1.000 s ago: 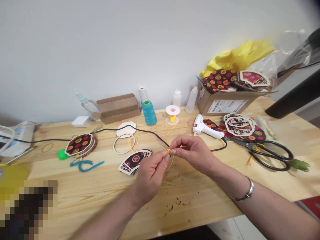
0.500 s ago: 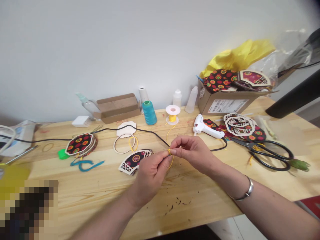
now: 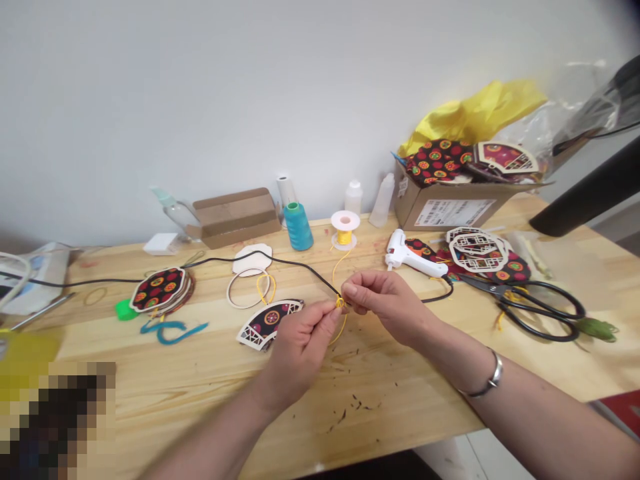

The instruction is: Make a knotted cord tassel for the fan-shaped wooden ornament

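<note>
A thin yellow cord [image 3: 341,302] forms a small loop or knot between my hands, above the middle of the table. Its strand runs back to a white spool [image 3: 345,221] wound with yellow. My left hand [image 3: 306,337] pinches the cord between thumb and forefinger. My right hand [image 3: 380,300], a silver bangle on its wrist, is closed right beside the loop; its fingertips are pressed together at the cord, and what lies between them is mostly hidden. Behind my left hand is a fan-shaped ornament [image 3: 270,321] with patterned cloth and a yellow loop [image 3: 267,288].
Black scissors [image 3: 537,308] and a white glue gun [image 3: 415,257] lie at right, before a cardboard box [image 3: 450,203] of patterned pieces. A teal thread cone [image 3: 299,228] stands at the back. Left are stacked cloth ornaments [image 3: 160,290]. A black cable [image 3: 300,265] crosses the table.
My right fingertips have shifted slightly up and right from my left thumb. More of the yellow loop now shows between the hands. My left hand stays nearly still.
</note>
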### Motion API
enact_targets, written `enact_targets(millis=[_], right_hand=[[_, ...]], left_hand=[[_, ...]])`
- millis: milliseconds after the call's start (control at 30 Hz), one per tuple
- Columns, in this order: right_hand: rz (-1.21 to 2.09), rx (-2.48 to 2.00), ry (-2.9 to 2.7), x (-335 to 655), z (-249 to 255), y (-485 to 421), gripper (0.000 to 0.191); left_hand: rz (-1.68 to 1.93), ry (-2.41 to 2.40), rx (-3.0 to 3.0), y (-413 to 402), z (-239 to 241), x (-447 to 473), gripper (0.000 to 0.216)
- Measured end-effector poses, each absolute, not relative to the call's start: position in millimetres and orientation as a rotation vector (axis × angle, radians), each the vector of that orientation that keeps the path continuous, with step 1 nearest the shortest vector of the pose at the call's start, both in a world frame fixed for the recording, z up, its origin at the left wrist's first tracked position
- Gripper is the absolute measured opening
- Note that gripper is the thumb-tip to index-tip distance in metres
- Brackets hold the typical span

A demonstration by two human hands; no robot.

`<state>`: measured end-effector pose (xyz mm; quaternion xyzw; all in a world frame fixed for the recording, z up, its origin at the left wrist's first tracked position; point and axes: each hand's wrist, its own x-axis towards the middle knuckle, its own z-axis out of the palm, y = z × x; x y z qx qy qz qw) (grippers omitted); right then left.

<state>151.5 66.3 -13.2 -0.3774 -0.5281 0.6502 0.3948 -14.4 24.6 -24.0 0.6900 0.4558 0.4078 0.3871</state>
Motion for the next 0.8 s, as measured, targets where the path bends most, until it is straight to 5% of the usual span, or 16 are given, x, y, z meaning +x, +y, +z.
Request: enact_targets(millis=[800], right_hand=[[1.818,-0.873,-1.280,152.3,-15.0,69.7,0.014]], left_hand=[[0.984,1.154,1.660,24.6,-20.9,-14.9,0.025]])
